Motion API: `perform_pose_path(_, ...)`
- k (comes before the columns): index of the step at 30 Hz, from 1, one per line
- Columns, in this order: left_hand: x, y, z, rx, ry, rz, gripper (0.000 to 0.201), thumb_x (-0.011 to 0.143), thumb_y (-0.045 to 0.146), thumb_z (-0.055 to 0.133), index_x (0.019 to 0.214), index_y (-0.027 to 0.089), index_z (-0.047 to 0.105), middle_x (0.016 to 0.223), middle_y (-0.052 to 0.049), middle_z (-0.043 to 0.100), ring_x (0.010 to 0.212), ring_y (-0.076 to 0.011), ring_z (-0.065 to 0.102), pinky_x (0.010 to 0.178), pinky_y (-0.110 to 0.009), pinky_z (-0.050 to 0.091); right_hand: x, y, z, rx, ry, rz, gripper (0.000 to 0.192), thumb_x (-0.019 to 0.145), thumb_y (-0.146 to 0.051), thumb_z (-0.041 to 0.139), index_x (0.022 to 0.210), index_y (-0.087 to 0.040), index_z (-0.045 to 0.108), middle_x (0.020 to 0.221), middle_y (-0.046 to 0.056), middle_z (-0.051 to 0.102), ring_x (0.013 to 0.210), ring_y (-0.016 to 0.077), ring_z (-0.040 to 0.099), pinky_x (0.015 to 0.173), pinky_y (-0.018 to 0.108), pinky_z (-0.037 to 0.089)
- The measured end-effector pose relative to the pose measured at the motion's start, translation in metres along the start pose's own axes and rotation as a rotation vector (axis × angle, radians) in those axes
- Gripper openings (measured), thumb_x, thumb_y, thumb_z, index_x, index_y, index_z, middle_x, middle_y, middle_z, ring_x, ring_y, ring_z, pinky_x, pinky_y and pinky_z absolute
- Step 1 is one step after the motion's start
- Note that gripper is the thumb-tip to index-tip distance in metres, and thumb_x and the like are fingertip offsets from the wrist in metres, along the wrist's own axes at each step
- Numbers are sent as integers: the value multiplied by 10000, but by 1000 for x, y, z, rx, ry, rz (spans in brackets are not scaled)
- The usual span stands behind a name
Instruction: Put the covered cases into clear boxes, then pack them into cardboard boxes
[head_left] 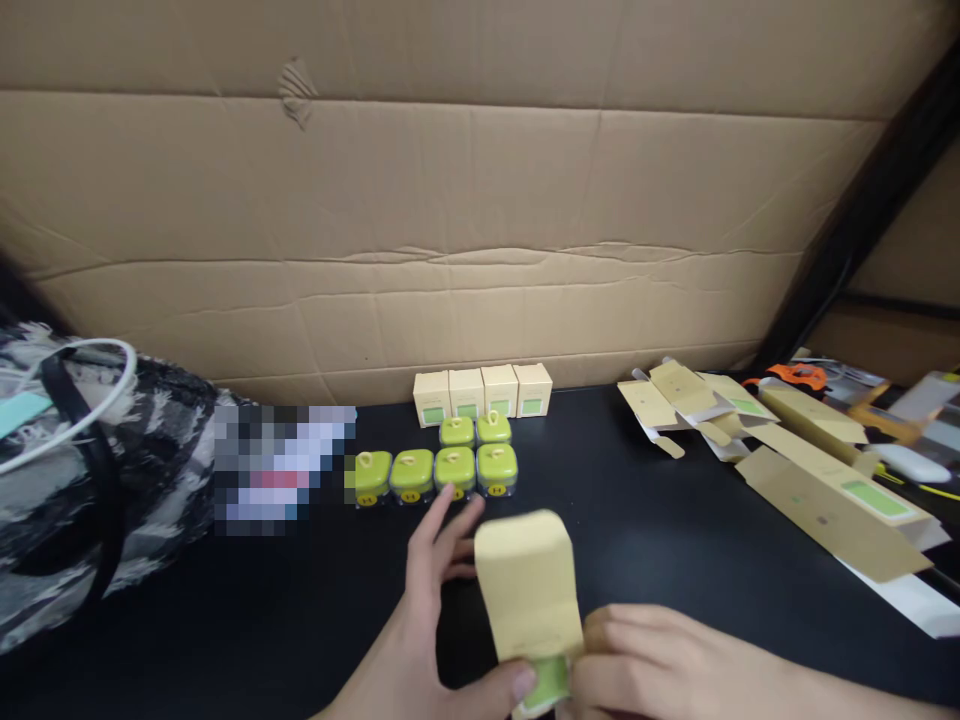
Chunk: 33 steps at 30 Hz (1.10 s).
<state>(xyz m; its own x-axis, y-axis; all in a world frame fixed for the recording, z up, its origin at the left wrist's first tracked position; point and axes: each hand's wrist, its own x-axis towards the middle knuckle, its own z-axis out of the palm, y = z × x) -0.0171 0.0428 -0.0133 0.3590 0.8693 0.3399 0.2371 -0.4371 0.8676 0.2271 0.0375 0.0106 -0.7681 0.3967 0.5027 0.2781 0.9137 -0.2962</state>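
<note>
Black tabletop [675,520], carton [531,600] upright btwn both hands' fingers, left hand [427,620] & right hand [652,660] pinching its base.

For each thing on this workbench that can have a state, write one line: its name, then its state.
Carton: half folded, held by both hands.
Left hand: gripping the carton.
Right hand: gripping the carton.
Small boxes: four, closed, upright.
Green cases: six, closed.
Flat cartons: unfolded, piled.
</note>
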Motion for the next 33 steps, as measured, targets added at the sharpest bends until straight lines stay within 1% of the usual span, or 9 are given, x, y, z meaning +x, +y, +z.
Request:
perform_pose_path(2,0,5,0,-36,-75,-62,918,802,231,686,1442,486,79,1316,0,585,1203,-221,574,1052,-418,447,1,3,1,-57,-15,-116,383,1066,-260,198,1087,-169,569,813,51,718,701,155,671,774,241,538)
perform_pose_path(5,0,11,-1,10,-100,-123,814,788,221,712,1375,534,242,1241,66,625,1174,-189,587,1060,-377,441,4,8,-4,2,148,-153,320,1054,-261,226,1029,-211,541,762,24,654,647,145,619,670,245,525)
perform_pose_path(9,2,3,-3,132,-138,43,855,746,342,759,1396,522,234,1224,33,626,1084,-219,636,969,-378,522,17,28,-15,84,520,176,133,978,-148,396,1033,-257,447,825,3,514,729,149,553,659,255,514)
perform_pose_path(14,1,-17,-2,163,-159,187,781,746,495,733,1372,407,276,1188,-35,653,1035,-253,679,896,-365,559,46,62,-15,83,278,313,420,917,-193,570,1315,-245,444,1169,83,541,1071,206,573,933,408,510)
perform_pose_path(18,-4,-27,1,139,-147,169,735,717,488,755,1272,373,287,1055,-13,676,880,-215,711,753,-314,576,57,72,0,105,148,342,391,890,-253,631,1257,-239,499,1356,109,456,1274,251,477,1049,458,423)
perform_pose_path(23,-7,-34,2,134,-178,236,731,692,418,788,1242,349,311,1214,-76,590,1016,-249,671,785,-321,551,52,71,9,152,183,382,228,867,-189,638,1034,-220,486,1146,78,564,1112,225,569,957,412,476)
perform_pose_path(26,-6,-34,1,173,-165,190,746,693,405,790,1260,353,307,1146,-50,645,966,-238,693,754,-291,556,53,65,0,189,238,393,231,827,-187,668,931,-224,465,1012,42,549,955,205,575,861,383,501)
perform_pose_path(30,-6,-27,1,166,-199,136,737,701,401,791,1252,375,302,1106,-24,702,926,-228,717,739,-284,564,60,39,-20,275,318,376,267,833,-224,658,927,-239,410,1008,25,512,973,184,550,859,338,499)
perform_pose_path(33,-6,-17,1,112,-184,79,740,731,347,780,1273,388,280,1186,-29,689,1012,-240,699,827,-338,557,60,13,-30,402,277,338,292,821,-222,685,915,-244,409,1012,12,517,941,158,552,845,290,498)
